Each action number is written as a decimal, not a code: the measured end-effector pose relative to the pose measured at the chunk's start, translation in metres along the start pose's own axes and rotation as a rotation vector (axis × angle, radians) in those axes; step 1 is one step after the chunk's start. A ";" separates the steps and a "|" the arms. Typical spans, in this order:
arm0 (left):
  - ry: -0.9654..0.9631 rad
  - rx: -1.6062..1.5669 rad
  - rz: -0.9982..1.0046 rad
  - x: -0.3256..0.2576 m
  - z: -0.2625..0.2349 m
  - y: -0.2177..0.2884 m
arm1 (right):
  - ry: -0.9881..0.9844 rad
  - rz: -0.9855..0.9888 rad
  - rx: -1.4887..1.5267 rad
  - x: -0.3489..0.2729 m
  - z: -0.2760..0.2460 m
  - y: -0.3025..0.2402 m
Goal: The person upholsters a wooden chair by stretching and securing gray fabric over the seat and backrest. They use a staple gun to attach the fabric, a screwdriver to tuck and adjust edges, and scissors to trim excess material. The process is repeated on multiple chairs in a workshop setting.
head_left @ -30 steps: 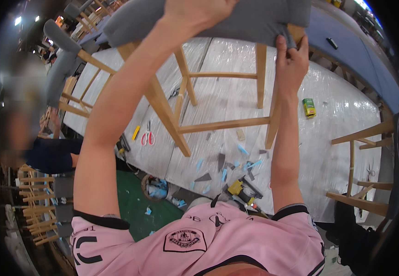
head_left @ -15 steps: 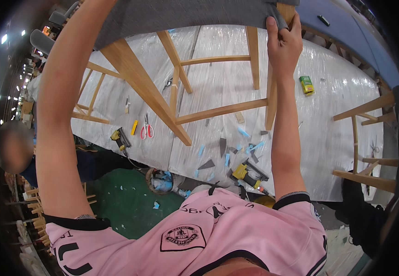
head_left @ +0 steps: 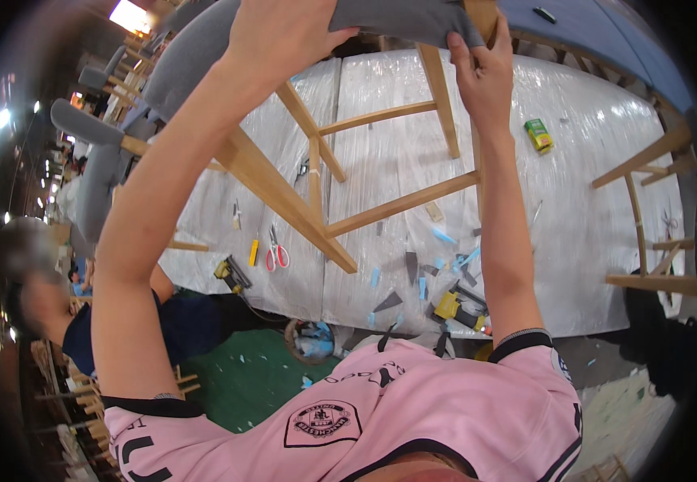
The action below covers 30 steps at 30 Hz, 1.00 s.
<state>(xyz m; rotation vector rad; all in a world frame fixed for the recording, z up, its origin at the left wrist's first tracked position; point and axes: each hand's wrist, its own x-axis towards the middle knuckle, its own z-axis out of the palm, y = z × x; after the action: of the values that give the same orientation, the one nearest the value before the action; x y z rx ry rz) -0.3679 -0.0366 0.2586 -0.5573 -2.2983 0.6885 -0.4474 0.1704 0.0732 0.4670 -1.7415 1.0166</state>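
Observation:
A wooden chair [head_left: 280, 193] with grey upholstery stands in front of me on a plastic-covered work table. My left hand [head_left: 280, 40] lies over the grey fabric [head_left: 401, 18] at the top edge of the view. Its thumb is stretched out, and the other fingers are mostly cut off. On the right, my right hand [head_left: 485, 80] pinches the edge of the fabric against a wooden post [head_left: 481, 16] of the chair, thumb on the near side and fingers behind.
On the plastic sheet [head_left: 541, 265] lie red-handled scissors [head_left: 277, 251], a yellow cutter [head_left: 254, 253], two staple guns [head_left: 232, 275], blue and grey scraps [head_left: 411, 265] and a green-yellow box [head_left: 538, 135]. A scrap bucket [head_left: 310, 339] stands below. Another chair [head_left: 641, 225] is at right; a person [head_left: 83, 321] at left.
My left hand has come into view, moving right across the fabric. My right hand keeps its grip on the fabric and post. The view has shifted slightly.

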 end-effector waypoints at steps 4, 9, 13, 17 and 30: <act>0.014 -0.011 -0.016 -0.010 -0.002 0.004 | -0.082 0.347 0.168 -0.099 -0.059 -0.028; 0.128 0.089 -0.033 -0.007 0.027 0.001 | -0.437 1.305 0.066 -0.412 -0.207 -0.036; 0.075 0.095 -0.055 -0.016 0.022 -0.006 | 0.237 1.645 -0.482 -0.656 -0.290 -0.041; 0.161 0.070 -0.007 -0.014 0.028 0.000 | 0.572 2.082 -0.002 -0.609 -0.267 -0.038; 0.165 0.115 -0.038 -0.022 0.020 0.004 | 0.255 2.376 0.003 -0.611 -0.222 -0.062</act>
<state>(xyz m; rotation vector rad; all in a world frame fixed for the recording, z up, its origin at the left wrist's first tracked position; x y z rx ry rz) -0.3663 -0.0519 0.2327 -0.4962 -2.0963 0.7234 -0.0292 0.2231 -0.4254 -2.1960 -1.3525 2.2240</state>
